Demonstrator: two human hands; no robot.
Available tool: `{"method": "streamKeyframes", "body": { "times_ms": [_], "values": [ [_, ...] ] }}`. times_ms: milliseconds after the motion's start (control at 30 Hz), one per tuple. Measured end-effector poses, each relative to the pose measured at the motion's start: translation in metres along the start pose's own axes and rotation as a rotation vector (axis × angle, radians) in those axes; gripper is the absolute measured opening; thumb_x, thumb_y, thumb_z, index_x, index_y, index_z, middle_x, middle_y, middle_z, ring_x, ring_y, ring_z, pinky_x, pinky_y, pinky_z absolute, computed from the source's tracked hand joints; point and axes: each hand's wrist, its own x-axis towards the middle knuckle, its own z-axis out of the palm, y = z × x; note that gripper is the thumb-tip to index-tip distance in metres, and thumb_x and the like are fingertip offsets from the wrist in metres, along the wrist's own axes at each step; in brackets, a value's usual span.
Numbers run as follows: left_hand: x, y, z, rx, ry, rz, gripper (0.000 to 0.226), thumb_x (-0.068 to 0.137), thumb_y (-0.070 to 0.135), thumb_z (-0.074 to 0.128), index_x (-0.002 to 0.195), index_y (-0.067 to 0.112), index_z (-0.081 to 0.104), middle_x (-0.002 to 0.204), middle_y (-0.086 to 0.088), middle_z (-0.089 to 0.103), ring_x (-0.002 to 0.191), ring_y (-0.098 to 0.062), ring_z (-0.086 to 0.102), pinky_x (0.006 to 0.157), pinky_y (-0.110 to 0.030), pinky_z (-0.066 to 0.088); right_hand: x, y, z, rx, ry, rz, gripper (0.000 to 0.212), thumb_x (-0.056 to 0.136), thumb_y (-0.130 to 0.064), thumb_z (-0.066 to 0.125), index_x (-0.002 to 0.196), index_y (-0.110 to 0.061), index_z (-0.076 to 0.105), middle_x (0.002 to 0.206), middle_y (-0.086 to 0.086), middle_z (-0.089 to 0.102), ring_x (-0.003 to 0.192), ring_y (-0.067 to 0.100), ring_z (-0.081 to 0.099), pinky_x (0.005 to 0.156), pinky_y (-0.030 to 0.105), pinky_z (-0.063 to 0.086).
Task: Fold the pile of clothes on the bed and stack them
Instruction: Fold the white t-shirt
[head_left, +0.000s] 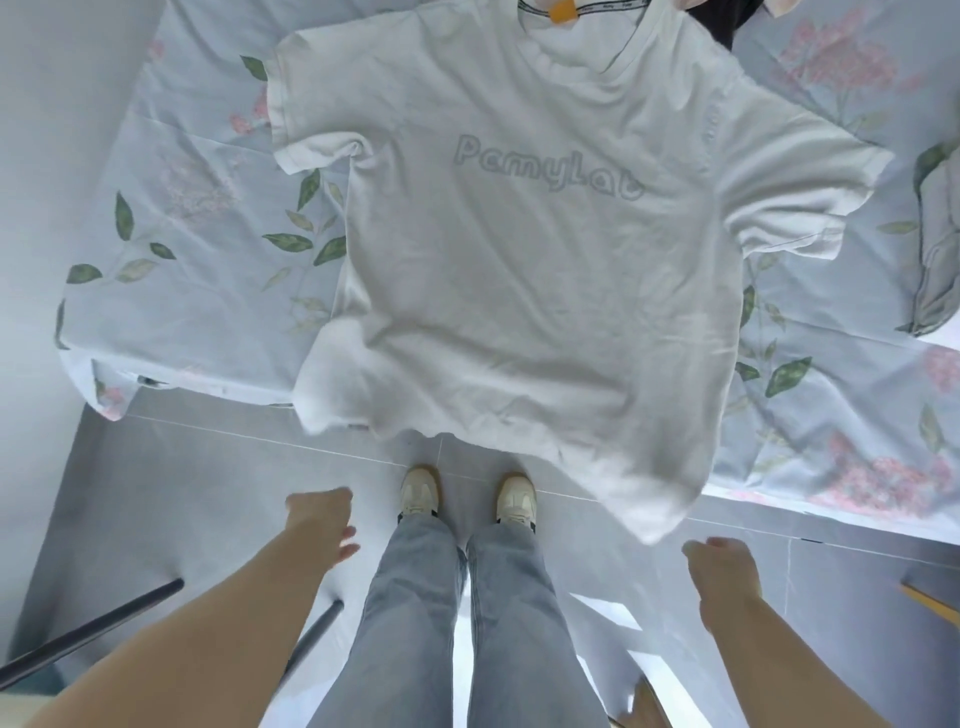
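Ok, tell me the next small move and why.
Probably bring the left hand up to the sleeve on its side and fold it inward. The shirt lies spread print-up on the bed, both sleeves out, hem over the edge; neither that hand nor the right hand touches it.

Bare left hand (323, 519) and right hand (723, 571), light-blue jeans (415, 603), cream sneakers (421, 491) with tan toes.

The white T-shirt (519, 291) lies spread face up on the bed (208, 218) before me, collar far, sleeves out, hem overhanging the near edge.
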Motion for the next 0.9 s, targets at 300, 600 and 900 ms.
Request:
{"method": "streamKeyframes", "body": {
  "times_ms": [300,600,900],
  "values": [
    [0.007,0.063,0.013,0.258,0.242,0.648,0.027,0.091,0.015,0.047,0.117,0.013,0.055,0.117,-0.011,0.055,0.100,-0.030,0.052,0.078,-0.034,0.043,-0.023,-0.043,0.058,0.038,-0.264,-0.192,0.014,0.087,-0.011,0.057,0.101,-0.014,0.055,0.080,-0.003,0.054,0.083,0.027,0.053,0.073,0.034,0.040],
    [0.050,0.113,-0.019,0.469,0.132,0.785,0.019,0.089,0.024,0.059,0.107,0.019,0.055,0.101,0.000,0.063,0.094,-0.023,0.056,0.076,-0.031,0.041,-0.066,-0.103,0.132,-0.053,-0.361,-0.360,0.013,0.088,-0.015,0.054,0.100,-0.020,0.055,0.089,-0.011,0.056,0.084,0.019,0.057,0.067,0.025,0.042],
    [0.078,0.080,-0.077,0.757,0.089,0.836,0.016,0.092,0.014,0.054,0.106,0.017,0.058,0.111,-0.005,0.058,0.095,-0.023,0.055,0.075,-0.034,0.044,-0.083,-0.143,0.172,-0.182,-0.249,-0.347,0.023,0.088,-0.010,0.050,0.109,-0.017,0.056,0.088,-0.008,0.057,0.073,0.009,0.051,0.059,0.024,0.036]
  ]
}}
